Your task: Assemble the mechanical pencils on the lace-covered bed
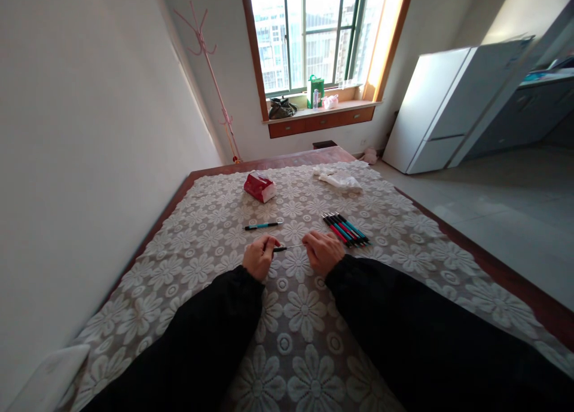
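My left hand (pixel 259 256) and my right hand (pixel 321 252) hold the two ends of one thin pen (pixel 287 248) just above a table spread with a white floral lace cloth (pixel 296 316). The left fingers close on its dark barrel, the right fingers pinch the thin light end. A blue pen with a black grip (pixel 262 225) lies alone a little beyond my left hand. Right of my right hand lies a tidy bundle of several red, black and blue pens (pixel 346 229).
A red packet (pixel 259 186) and a crumpled clear plastic bag (pixel 339 179) lie at the table's far side. A white wall runs along the left. A white cabinet (pixel 442 107) stands at the right, a window sill with bags behind, a pink coat stand (pixel 214 77) in the corner.
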A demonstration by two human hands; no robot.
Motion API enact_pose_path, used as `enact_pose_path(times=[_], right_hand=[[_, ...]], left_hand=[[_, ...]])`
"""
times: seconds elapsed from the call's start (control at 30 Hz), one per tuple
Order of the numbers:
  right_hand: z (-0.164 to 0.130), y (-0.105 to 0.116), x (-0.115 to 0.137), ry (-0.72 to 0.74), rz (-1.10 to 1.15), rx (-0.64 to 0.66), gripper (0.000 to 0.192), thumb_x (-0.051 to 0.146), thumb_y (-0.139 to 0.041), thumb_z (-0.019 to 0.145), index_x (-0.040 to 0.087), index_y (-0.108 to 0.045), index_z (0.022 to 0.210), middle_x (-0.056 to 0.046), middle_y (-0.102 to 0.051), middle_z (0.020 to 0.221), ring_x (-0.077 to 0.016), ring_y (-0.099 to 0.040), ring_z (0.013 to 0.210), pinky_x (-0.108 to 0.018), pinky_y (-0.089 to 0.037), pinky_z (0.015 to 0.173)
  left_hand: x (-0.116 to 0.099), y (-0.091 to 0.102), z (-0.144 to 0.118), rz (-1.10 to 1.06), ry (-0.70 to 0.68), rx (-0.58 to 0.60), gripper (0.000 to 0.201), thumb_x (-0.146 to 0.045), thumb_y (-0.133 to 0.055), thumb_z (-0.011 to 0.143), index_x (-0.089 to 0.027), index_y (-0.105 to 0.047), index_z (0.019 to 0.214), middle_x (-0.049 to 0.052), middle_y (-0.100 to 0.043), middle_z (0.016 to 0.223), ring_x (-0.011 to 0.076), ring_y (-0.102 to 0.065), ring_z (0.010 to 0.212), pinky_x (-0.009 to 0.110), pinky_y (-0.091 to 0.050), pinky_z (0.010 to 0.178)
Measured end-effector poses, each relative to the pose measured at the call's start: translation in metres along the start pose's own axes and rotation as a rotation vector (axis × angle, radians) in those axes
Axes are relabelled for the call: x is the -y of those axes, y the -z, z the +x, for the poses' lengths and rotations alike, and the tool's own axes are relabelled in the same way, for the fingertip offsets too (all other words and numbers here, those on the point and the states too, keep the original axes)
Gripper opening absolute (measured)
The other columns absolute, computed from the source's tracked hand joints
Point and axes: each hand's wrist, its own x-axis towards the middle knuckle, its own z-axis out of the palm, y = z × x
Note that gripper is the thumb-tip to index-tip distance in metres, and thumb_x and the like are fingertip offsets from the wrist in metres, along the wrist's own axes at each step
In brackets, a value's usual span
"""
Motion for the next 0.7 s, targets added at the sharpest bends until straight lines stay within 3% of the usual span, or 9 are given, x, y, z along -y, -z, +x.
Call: enact_pose_path(times=[0.47, 0.57, 0.7], right_hand=[[0.001, -0.007, -0.005, -0.059, 0.093, -0.033, 0.014, 0.018, -0.048, 0.094, 0.022, -0.062, 0.094, -0.002, -0.069, 0.097, -0.0172, -0.060, 0.082, -0.032, -0.033, 0.078], [0.001, -0.009, -0.007, -0.035, 0.100, -0.047, 0.014, 0.017, -0.049, 0.094, 0.022, -0.062, 0.093, -0.002, -0.069, 0.097, -0.0171, -0.060, 0.082, -0.032, -0.033, 0.078], [0.001, -0.013, -0.008, 0.067, 0.083, -0.015, 0.013, 0.018, -0.051, 0.094, 0.022, -0.063, 0.092, -0.002, -0.068, 0.096, -0.0176, -0.060, 0.089, -0.032, -0.033, 0.078]], left_hand=[[0.007, 0.001, 0.004, -0.185, 0.027, -0.141, 0.047, -0.056, -0.040, 0.098, -0.019, -0.065, 0.084, -0.007, -0.037, 0.049, 0.0114, -0.037, 0.043, 0.023, -0.024, 0.045], [0.007, 0.000, 0.006, -0.194, 0.000, -0.127, 0.039, -0.052, -0.045, 0.097, -0.018, -0.066, 0.094, -0.003, -0.054, 0.057, 0.0129, -0.050, 0.051, 0.023, -0.034, 0.050], [0.008, 0.000, 0.006, -0.082, -0.060, -0.008, 0.026, -0.041, -0.059, 0.091, -0.021, -0.072, 0.100, 0.002, -0.074, 0.082, 0.0168, -0.064, 0.073, 0.027, -0.046, 0.067]])
